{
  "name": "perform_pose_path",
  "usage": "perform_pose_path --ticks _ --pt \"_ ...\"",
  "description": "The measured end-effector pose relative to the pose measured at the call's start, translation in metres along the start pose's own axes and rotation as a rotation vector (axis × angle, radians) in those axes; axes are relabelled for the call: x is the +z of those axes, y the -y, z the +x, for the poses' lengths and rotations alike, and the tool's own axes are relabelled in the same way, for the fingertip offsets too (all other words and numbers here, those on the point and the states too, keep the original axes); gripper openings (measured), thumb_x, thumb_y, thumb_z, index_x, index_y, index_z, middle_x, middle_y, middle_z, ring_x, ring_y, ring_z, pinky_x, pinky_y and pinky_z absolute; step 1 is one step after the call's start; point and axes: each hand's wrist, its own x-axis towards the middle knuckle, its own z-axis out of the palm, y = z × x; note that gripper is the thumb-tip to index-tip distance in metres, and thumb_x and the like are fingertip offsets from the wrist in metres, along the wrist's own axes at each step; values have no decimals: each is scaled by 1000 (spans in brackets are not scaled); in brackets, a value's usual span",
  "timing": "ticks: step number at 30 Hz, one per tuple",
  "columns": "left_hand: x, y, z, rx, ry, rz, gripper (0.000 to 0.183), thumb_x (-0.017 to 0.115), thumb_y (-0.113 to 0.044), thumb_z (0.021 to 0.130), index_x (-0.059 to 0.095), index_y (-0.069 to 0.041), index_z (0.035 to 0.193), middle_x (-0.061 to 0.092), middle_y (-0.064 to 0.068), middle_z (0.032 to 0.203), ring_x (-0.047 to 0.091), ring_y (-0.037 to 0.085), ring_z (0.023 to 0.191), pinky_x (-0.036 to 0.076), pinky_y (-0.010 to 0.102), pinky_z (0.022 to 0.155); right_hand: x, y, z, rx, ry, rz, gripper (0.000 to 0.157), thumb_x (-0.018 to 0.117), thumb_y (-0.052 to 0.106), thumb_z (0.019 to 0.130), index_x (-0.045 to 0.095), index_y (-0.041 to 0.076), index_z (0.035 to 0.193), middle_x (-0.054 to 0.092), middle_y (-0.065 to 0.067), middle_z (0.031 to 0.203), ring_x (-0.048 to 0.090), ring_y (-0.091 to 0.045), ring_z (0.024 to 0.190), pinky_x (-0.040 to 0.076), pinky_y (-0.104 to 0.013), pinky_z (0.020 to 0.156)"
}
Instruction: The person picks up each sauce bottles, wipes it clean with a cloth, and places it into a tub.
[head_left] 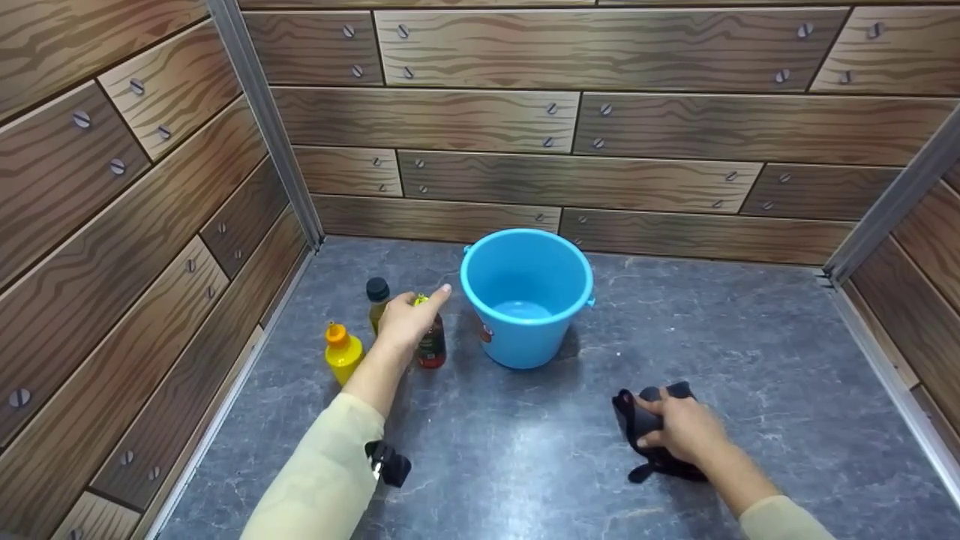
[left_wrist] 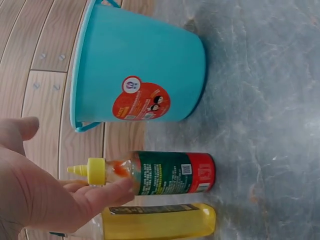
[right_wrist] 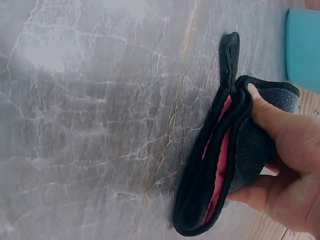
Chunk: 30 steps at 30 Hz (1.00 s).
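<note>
My left hand (head_left: 405, 324) is at a sauce bottle (head_left: 432, 346) with a yellow nozzle cap, green label and red base. In the left wrist view the thumb stands well apart and the fingers reach beside the bottle's neck; whether they touch it I cannot tell. Close by stands an oil bottle (left_wrist: 160, 220) with yellow contents and a dark cap, partly hidden by the hand. On the right, my right hand (head_left: 686, 429) grips a folded dark grey cloth (right_wrist: 252, 145) between thumb and fingers. Black edging, a hanging loop and a pink inner side show on it.
A light blue bucket (head_left: 525, 341) stands upright just right of the bottles, its inside bare. To their left is a yellow squeeze bottle (head_left: 344, 356) with an orange cap. Wood-patterned walls (head_left: 480, 124) enclose the grey marbled floor (head_left: 517, 457).
</note>
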Motion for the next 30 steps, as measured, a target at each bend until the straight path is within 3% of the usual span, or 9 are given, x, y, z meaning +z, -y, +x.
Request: perform_pose_path --ticks 8,13,22,26,30 --pt "4 -5 8 -29 -3 80 80 65 -52 104 38 -3 162 45 22 159 49 37 141 48 54 110 1 3 -4 7 2 8 76 92 40 80 65 17 147 41 -38 153 48 -66 130 43 -75 100" --pt "11 -5 10 6 -65 150 64 66 -43 106 50 -3 154 58 21 144 60 35 126 56 50 98 2 6 -5 -3 7 4 74 92 39 81 65 19 147 42 -38 153 49 -65 129 45 -74 100" --pt "20 -6 9 80 -174 245 31 73 -23 103 74 -6 129 73 14 123 68 30 111 57 42 93 6 10 -12 -57 -28 11 70 94 36 78 70 20 142 49 -34 151 55 -61 128 47 -72 99" --pt "21 -6 7 94 -152 240 27 75 -22 102 77 -6 124 74 13 119 69 29 107 57 41 91 7 12 -15 -87 -31 10 68 94 33 78 71 19 141 51 -34 150 58 -58 125 48 -70 98" --pt "20 -3 5 94 -88 224 27 74 -23 103 77 -5 123 74 12 117 69 28 104 57 40 90 8 14 -17 -95 -26 18 65 94 27 78 72 21 139 52 -32 150 59 -57 125 49 -71 97"
